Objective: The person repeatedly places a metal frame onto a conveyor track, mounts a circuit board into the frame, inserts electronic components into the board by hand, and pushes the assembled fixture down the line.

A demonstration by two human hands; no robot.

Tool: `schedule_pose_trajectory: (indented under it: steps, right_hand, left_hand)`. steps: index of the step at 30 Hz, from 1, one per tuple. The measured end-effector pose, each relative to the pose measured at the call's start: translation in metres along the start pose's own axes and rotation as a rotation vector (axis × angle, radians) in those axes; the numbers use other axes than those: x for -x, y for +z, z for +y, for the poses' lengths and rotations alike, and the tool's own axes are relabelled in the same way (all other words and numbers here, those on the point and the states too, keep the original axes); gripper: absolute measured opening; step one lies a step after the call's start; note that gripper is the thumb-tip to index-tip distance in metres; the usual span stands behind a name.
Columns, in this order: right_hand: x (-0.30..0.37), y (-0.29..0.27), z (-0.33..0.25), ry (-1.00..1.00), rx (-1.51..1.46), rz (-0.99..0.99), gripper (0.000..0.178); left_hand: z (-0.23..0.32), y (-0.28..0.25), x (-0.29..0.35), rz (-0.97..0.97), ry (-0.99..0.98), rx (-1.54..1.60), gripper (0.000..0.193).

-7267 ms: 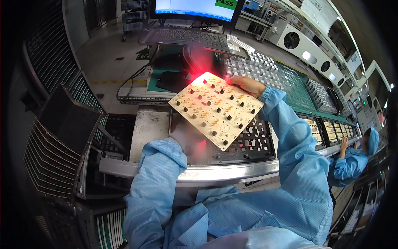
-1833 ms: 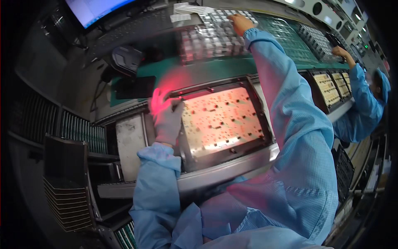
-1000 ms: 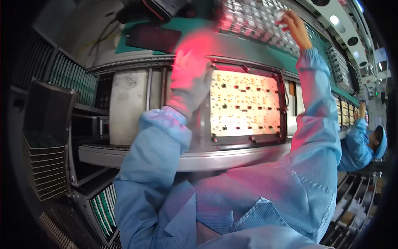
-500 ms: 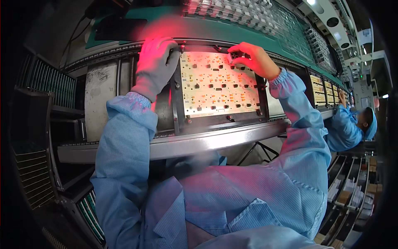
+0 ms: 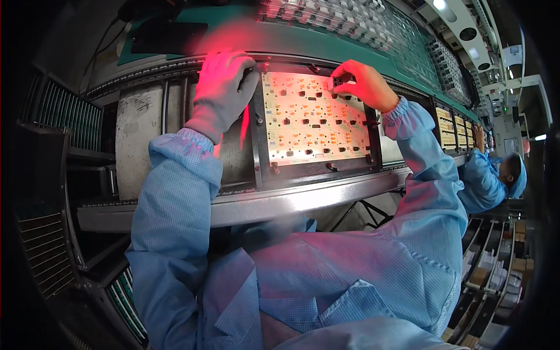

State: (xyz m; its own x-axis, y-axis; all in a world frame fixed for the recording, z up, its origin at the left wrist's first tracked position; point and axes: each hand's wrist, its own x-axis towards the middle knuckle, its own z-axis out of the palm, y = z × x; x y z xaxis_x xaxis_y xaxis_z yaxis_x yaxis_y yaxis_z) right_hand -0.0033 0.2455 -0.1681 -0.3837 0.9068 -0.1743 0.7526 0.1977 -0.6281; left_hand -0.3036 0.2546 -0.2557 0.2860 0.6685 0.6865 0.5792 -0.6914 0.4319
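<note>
A cream circuit board (image 5: 318, 133) with several rows of small black and orange parts lies in a black carrier frame (image 5: 260, 154) on the conveyor. At the board's far right corner, my bare right hand (image 5: 368, 86) pinches a small black block-shaped component (image 5: 338, 82) with pale marks between thumb and fingers. Whether that component touches the board I cannot tell. My left hand (image 5: 224, 93), in a grey glove, rests by the carrier's far left corner, fingers stretched toward the far rail and thumb apart. Red light washes over its fingertips and blurs them.
A metal conveyor rail (image 5: 280, 197) runs along the near side. Beyond the far rail, clear trays of pale parts (image 5: 332, 20) stand on a green mat (image 5: 286, 42). Several carriers with boards (image 5: 454, 125) line the right, where a co-worker in blue (image 5: 487, 181) stands. Slotted racks (image 5: 67, 116) stand at left.
The carrier and board have shifted slightly to the right. My right hand has moved right along with them, still pinching the component, while my left hand has stayed almost in place.
</note>
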Motion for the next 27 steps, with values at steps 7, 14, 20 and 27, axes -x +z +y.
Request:
schedule_pose_trajectory:
  steps: [7, 14, 20, 27]
  right_hand:
    - [-0.043, -0.029, 0.001, 0.062, 0.173, -0.286, 0.023]
    - [-0.059, -0.029, 0.015, 0.154, 0.304, -0.436, 0.029]
    - [-0.016, -0.011, 0.027, 0.034, -0.103, -0.116, 0.019]
    - [-0.039, -0.023, 0.051, 0.169, 0.056, -0.272, 0.014]
  left_hand:
    - [0.006, -0.008, -0.003, 0.055, 0.048, -0.036, 0.021]
    - [-0.002, -0.008, 0.007, 0.093, -0.006, 0.013, 0.019]
    - [-0.012, -0.003, 0.026, -0.049, -0.095, -0.061, 0.024]
    - [-0.021, -0.001, 0.024, -0.021, -0.023, -0.028, 0.024]
